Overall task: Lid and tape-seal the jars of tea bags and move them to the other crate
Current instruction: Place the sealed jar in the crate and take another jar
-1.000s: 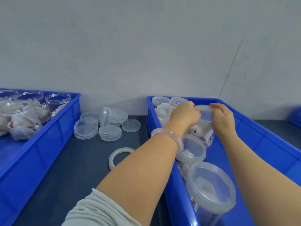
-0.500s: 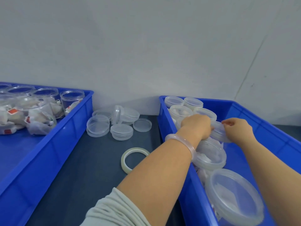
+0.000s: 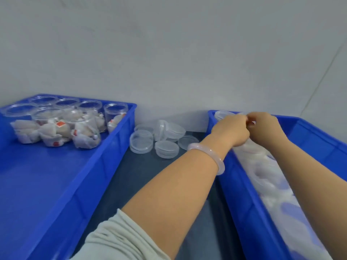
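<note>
Hands meet over the right crate's (image 3: 319,133) far end.
Left hand (image 3: 231,131) and right hand (image 3: 266,128) curl their fingers together; what they pinch I cannot tell. Just below them, blurred lidded jars (image 3: 262,171) line that crate. Well to their left, open jars of tea bags (image 3: 56,124) stand in the left crate (image 3: 105,166). Loose lids (image 3: 167,149) lie between on the dark table (image 3: 150,177), with a grey wall (image 3: 169,53) behind.

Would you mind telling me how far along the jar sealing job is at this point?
Done: a row of lidded jars sits in the right crate, though blurred. In hand: the left hand and right hand meet over that crate's far end; whether they hold anything is unclear. Left: several open jars of tea bags wait in the left crate, with loose lids on the table.
</note>
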Tool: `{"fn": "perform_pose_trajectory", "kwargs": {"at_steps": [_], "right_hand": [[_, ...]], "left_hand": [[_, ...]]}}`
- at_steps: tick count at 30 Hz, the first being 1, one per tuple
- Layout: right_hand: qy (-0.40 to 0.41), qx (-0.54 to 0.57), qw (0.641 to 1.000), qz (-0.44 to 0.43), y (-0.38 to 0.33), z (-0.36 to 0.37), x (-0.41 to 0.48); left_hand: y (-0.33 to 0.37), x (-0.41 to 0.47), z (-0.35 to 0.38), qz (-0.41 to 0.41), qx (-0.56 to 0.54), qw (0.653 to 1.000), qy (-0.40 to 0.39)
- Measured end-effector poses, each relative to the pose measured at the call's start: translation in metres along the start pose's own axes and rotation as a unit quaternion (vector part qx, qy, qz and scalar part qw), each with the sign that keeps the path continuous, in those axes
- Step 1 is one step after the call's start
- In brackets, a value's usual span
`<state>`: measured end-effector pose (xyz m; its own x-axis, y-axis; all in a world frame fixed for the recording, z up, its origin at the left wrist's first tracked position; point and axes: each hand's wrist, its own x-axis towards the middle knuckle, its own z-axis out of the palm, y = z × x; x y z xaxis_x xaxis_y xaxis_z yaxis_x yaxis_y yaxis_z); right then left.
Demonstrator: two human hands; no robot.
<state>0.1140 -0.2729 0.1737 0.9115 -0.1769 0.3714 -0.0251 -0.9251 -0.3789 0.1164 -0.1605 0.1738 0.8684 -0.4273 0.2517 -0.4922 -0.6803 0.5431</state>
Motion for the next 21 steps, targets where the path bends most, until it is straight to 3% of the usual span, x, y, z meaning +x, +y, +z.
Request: {"fn": "perform_pose_trajectory", "kwargs": {"at_steps": [5,12,18,21], "right_hand": [[-0.048,0.082,0.989,-0.117,-0.119,0.042,-0.001],[-0.182,0.174,0.935,-0.248,-0.274,0.117,-0.048],[-0.28,0.04,0.908,-0.309,-0.329,0.151,-0.072],[-0.285,0.019,0.917,-0.279,-0.336,0.167,-0.066]], "left_hand": [[-0.072,-0.046,-0.091,-0.088,0.081,0.991,0.055],[-0.176,-0.152,-0.193,-0.231,0.156,0.955,0.1],[-0.248,-0.174,-0.189,-0.361,0.189,0.913,0.017],[-0.271,-0.165,-0.179,-0.388,0.207,0.898,0.006]]}}
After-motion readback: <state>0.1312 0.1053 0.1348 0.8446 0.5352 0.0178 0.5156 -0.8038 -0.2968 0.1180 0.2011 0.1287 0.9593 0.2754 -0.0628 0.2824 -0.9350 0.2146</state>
